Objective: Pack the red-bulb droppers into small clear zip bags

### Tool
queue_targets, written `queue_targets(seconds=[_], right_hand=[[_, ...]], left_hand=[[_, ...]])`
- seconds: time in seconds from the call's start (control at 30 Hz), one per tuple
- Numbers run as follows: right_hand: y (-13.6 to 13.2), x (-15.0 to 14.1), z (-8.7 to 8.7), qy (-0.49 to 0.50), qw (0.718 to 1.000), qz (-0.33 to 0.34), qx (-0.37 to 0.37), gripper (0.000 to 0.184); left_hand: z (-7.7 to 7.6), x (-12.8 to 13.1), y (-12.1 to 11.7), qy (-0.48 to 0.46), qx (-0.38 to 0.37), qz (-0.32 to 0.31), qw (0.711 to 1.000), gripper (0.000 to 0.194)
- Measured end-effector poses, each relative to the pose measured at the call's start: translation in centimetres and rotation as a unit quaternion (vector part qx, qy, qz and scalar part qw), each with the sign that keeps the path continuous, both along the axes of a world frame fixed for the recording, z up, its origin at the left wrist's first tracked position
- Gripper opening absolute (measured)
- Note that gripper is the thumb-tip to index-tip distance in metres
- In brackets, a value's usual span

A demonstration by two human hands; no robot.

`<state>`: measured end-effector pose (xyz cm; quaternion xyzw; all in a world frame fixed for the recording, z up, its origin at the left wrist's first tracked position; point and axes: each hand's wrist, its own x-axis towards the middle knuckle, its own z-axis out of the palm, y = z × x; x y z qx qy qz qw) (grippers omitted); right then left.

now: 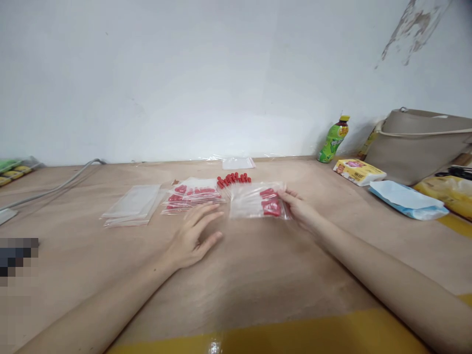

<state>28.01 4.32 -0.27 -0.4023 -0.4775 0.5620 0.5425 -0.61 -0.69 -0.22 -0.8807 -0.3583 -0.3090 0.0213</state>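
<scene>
Yellow tape (pixel 265 334) crosses the near part of our brown counter (pixel 228 290). Our left hand (pixel 197 238) is wide, thumb apart from loosely curved fingers, and holds nothing. Just beyond it, our right hand (pixel 299 209) pinches one end of a clear bag (pixel 245 202), with red pieces (pixel 271 207) inside near our fingers. To our left lie flat clear bags (pixel 132 202); between them and the held one, we have a pile of filled bags (pixel 199 192) showing more red. Over to our right sit a blue-and-white packet (pixel 407 199) and a yellow-and-white pack (pixel 359 172). Behind the held bag, loose red pieces (pixel 234 179) lie grouped. Farther off, a green bottle (pixel 332 142) stands near the pale wall (pixel 184 88).
</scene>
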Motion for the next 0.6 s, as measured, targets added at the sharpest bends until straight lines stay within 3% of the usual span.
queue_targets(seconds=[0.13,0.23,0.3,0.33,0.47,0.6], right_hand=[[2.2,2.2,-0.7,0.039,0.991,-0.123,0.014,0.012],[3.4,2.7,-1.5,0.07,0.984,-0.164,-0.027,0.006],[3.8,2.5,-1.8,0.085,0.981,-0.166,-0.048,0.005],[3.9,2.2,-1.8,0.092,0.982,-0.158,-0.056,0.007],[4.0,1.6,-1.4,0.059,0.987,-0.107,-0.107,0.012],[3.6,1.8,-1.2,-0.017,0.977,-0.151,-0.148,0.019]], left_hand=[[0.7,-2.0,1.5,-0.064,0.086,0.162,0.981,0.029],[1.6,-5.6,3.3,-0.063,0.114,0.35,0.928,0.031],[2.0,-8.4,4.2,-0.021,0.06,0.493,0.868,0.036],[2.1,-9.8,4.6,0.024,-0.004,0.522,0.852,0.04],[1.9,-14.3,5.7,0.061,-0.113,0.554,0.822,0.049],[1.5,-16.6,6.9,0.09,-0.222,0.533,0.811,0.048]])
